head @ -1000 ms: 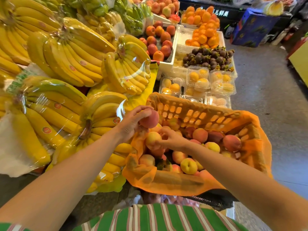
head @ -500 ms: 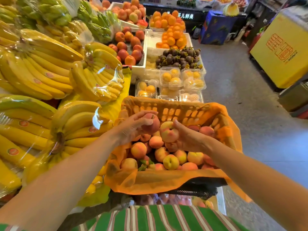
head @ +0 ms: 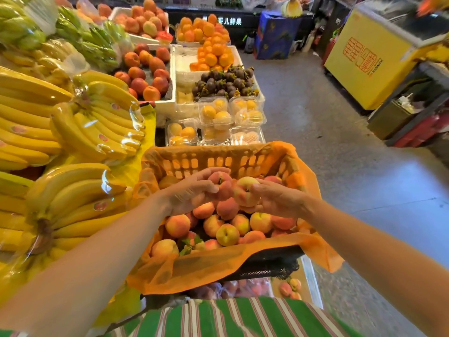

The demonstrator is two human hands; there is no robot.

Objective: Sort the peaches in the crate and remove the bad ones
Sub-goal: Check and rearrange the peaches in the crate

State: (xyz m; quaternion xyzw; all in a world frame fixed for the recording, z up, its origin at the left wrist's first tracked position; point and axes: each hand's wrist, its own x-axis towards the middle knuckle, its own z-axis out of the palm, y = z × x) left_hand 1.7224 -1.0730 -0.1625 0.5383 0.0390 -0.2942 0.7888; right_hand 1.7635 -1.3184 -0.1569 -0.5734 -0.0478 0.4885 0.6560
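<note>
An orange slotted crate (head: 213, 161) lined with orange mesh holds several peaches (head: 227, 233) right in front of me. My left hand (head: 192, 193) grips a reddish peach (head: 222, 184) above the pile, stem end up. My right hand (head: 274, 199) holds a paler pink-and-yellow peach (head: 245, 190) beside it. The two held peaches almost touch over the crate's middle.
Wrapped banana bunches (head: 80, 132) fill the stand to the left. Behind the crate stand clear fruit boxes (head: 216, 117), mangosteens (head: 226, 81), oranges (head: 211, 52) and trays of peaches (head: 145, 74). A grey floor aisle (head: 340, 154) runs on the right, past a yellow freezer (head: 369, 57). More peaches (head: 290, 288) lie below the crate.
My right hand lifted a peach out of the pile and brought it up beside the one in my left hand. The view has shifted so the aisle and freezer show.
</note>
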